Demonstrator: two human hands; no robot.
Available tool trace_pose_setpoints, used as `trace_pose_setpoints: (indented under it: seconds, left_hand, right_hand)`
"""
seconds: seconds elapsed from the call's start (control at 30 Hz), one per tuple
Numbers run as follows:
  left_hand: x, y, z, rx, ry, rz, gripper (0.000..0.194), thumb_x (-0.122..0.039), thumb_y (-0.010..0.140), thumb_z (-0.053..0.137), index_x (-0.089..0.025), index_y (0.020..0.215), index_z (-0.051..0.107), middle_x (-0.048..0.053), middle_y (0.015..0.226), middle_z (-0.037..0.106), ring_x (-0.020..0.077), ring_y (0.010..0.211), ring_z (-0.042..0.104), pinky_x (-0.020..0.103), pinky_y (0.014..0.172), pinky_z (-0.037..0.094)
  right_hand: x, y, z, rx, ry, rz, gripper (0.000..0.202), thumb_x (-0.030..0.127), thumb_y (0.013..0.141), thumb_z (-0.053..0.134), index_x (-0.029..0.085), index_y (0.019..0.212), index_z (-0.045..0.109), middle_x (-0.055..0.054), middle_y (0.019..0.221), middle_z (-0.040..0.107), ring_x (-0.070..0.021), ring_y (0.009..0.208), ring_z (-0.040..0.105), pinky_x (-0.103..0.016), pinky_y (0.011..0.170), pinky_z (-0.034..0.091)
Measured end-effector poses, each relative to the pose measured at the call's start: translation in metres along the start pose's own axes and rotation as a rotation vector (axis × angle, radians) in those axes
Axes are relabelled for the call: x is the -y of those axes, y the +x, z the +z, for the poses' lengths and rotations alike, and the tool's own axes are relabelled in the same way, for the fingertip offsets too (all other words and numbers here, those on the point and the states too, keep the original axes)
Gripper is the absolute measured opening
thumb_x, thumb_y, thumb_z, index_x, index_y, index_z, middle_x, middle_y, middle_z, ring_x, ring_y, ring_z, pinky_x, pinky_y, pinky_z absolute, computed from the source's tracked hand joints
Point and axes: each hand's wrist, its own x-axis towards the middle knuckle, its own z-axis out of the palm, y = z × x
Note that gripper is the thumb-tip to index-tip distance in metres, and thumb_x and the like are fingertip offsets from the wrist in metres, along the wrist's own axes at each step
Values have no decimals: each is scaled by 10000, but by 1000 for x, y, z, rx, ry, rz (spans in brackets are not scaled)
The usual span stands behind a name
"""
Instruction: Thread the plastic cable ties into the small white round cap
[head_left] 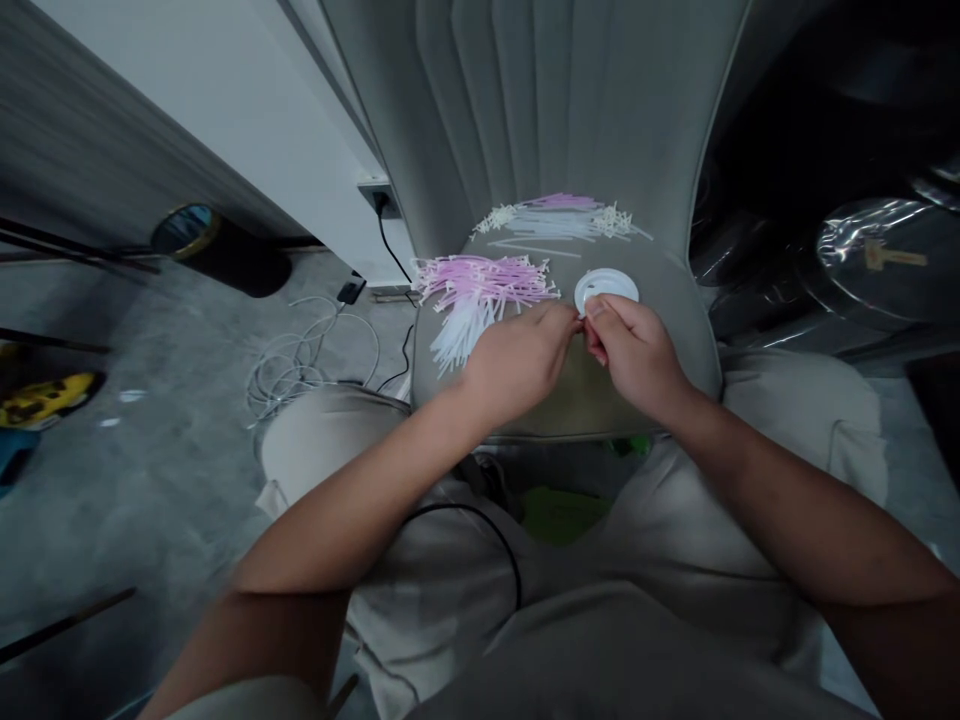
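My left hand [521,360] and my right hand [634,345] meet over the front of a grey chair seat [525,418], fingers pinched together. Whatever lies between the fingertips is too small to make out. Just behind my right hand is a round white lid-like disc [609,284], partly covered by its fingers. A pile of pink sticks [487,277] with pale ends lies behind my left hand, and white sticks [459,330] fan out below it. Farther back on the seat rests a bundle of white sticks [559,220] with some pink ones behind.
A coiled cable [300,365] lies on the floor at the left, near a dark cylindrical bin [225,250]. A black plug sits in a wall socket [377,195]. Large shiny plastic-wrapped items [870,260] stand at the right.
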Motion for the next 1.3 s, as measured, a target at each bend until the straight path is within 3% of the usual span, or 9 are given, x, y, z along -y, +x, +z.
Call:
trace_pose_setpoints:
  seconds: [0.2, 0.43, 0.67, 0.83, 1.07, 1.3]
  left_hand:
    - [-2, -2, 3, -132, 17, -43, 287, -298, 994, 388, -183, 1126, 615, 66, 947, 695, 179, 830, 655, 264, 664, 449]
    - [2, -1, 9, -338, -182, -28, 215, -304, 951, 503, -179, 998, 671, 37, 861, 723, 153, 808, 663, 266, 740, 492]
    - [4, -1, 11, -355, -271, 64, 172, -263, 939, 516, -165, 953, 657, 32, 785, 695, 145, 756, 649, 263, 708, 480]
    - [4, 8, 8, -279, -375, -6, 163, -273, 919, 555, -186, 899, 691, 4, 736, 696, 127, 695, 633, 244, 679, 470]
    - [-2, 11, 7, -415, -442, -98, 126, -283, 882, 616, -179, 904, 684, 3, 795, 701, 95, 654, 591, 219, 630, 459]
    - [-1, 6, 9, -446, -445, -58, 75, -220, 872, 616, -176, 899, 670, 6, 804, 688, 86, 640, 566, 213, 614, 460]
  right_hand:
    - [-6, 3, 4, -11, 72, 73, 387, 328, 970, 414, 203, 603, 407, 47, 524, 381, -88, 498, 372, -253, 492, 283]
    - [-6, 3, 3, 12, 167, 87, 410, 392, 973, 407, 200, 611, 420, 52, 506, 389, -85, 482, 366, -246, 500, 302]
    - [1, -4, 2, -20, 82, 36, 427, 436, 963, 419, 201, 606, 418, 40, 562, 399, -94, 530, 371, -254, 535, 316]
    - [-2, 2, -3, 36, 111, 75, 423, 424, 963, 426, 198, 606, 443, 43, 525, 409, -90, 494, 365, -252, 502, 293]
    - [-9, 5, 3, -46, 297, 106, 427, 452, 947, 451, 195, 606, 431, 53, 494, 379, -80, 467, 349, -231, 474, 274]
    - [-9, 1, 5, -35, 361, 140, 424, 465, 938, 458, 196, 610, 431, 53, 501, 377, -78, 452, 330, -232, 456, 257]
